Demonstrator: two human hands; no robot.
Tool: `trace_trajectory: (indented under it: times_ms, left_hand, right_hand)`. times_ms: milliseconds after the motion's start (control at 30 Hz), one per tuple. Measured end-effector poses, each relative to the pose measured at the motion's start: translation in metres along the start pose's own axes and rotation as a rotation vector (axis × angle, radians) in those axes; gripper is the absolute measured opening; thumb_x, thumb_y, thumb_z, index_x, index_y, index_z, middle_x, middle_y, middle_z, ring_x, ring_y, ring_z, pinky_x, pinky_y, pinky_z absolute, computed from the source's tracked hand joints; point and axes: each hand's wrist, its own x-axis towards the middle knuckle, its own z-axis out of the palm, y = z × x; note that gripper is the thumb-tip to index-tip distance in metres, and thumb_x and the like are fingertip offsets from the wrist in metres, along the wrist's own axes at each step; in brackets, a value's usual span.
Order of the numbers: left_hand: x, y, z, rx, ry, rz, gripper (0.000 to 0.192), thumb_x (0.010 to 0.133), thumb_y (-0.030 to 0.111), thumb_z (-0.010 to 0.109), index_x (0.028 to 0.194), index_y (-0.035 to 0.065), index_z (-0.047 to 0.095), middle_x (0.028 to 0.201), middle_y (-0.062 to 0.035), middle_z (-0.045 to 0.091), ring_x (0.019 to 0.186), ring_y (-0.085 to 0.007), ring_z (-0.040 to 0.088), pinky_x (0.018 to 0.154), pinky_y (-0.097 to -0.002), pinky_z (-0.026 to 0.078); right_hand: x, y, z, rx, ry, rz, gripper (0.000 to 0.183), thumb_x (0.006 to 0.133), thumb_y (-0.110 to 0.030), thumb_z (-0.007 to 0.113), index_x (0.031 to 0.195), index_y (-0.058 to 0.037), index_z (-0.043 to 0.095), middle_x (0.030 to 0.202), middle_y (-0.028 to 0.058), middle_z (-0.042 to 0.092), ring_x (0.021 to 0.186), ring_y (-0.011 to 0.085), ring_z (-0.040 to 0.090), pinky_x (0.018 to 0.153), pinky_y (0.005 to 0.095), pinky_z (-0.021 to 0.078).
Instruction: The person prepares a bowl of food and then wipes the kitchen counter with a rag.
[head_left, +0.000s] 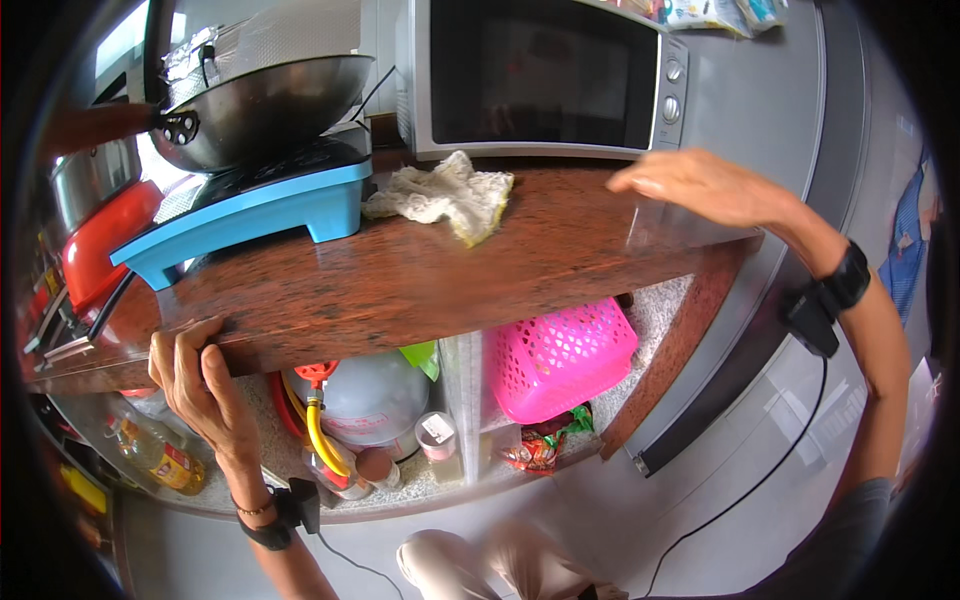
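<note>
My left hand (196, 382) rests its fingers on the front edge of the reddish-brown stone countertop (322, 292), with nothing held. Over the right end of the counter, my right hand (694, 184) is stretched out flat and holds nothing; it is a little blurred. It is just below the right corner of a silver microwave oven (544, 75). A crumpled off-white cloth (450, 193) with a yellowish edge lies on the counter between my hands. Left of the cloth stands a blue-sided cooktop (292, 206) carrying a metal wok (277, 109).
Left of the cooktop sits a red bowl (105, 240). Below the counter are a gas cylinder (375, 401) with a yellow hose (322, 439), an oil bottle (169, 461), a lidded jar (436, 435) and a pink plastic basket (566, 364). A black cable (750, 491) hangs from my right wrist device.
</note>
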Motion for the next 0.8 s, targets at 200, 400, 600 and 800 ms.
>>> trace_trajectory:
  times_ms: [200,400,600,800]
  left_hand:
    - [-0.006,-0.005,0.002,0.066,-0.094,0.061,0.044,0.076,0.044,0.054,0.094,0.0037,0.053,0.087,-0.0106,0.049,0.096,-0.0279,0.041,0.088,-0.0401,0.028]
    - [-0.007,0.003,-0.001,0.198,-0.124,0.025,0.031,0.069,0.007,0.062,0.098,0.0049,0.051,0.094,-0.0110,0.046,0.095,-0.0284,0.043,0.084,-0.0390,0.034]
    - [-0.005,-0.006,0.019,0.211,0.060,0.076,0.020,0.072,-0.005,0.048,0.089,0.0035,0.052,0.084,-0.0118,0.048,0.075,-0.0275,0.050,0.067,-0.0341,0.040]
    - [0.001,-0.014,0.013,0.241,0.080,0.126,0.018,0.071,-0.003,0.051,0.088,0.0035,0.054,0.081,-0.0105,0.050,0.074,-0.0248,0.053,0.067,-0.0318,0.042]
  right_hand:
    - [-0.054,0.063,0.034,0.146,0.044,0.250,0.045,0.090,-0.037,0.038,0.118,-0.0036,0.049,0.106,0.0133,0.053,0.103,0.0264,0.048,0.090,0.0329,0.0346]
    - [-0.062,0.054,0.069,-0.014,0.233,-0.036,0.062,0.073,-0.031,0.062,0.126,-0.0102,0.039,0.113,0.0122,0.049,0.105,0.0305,0.048,0.088,0.0378,0.0370]
    - [-0.056,0.067,0.101,-0.244,0.665,-0.059,0.040,0.054,0.007,0.056,0.092,-0.0041,0.054,0.086,0.0095,0.062,0.084,0.0278,0.060,0.073,0.0338,0.0469]
    - [-0.053,0.072,0.105,-0.313,0.730,-0.091,0.042,0.051,0.005,0.057,0.092,-0.0032,0.055,0.090,0.0114,0.063,0.086,0.0288,0.059,0.075,0.0346,0.0469]
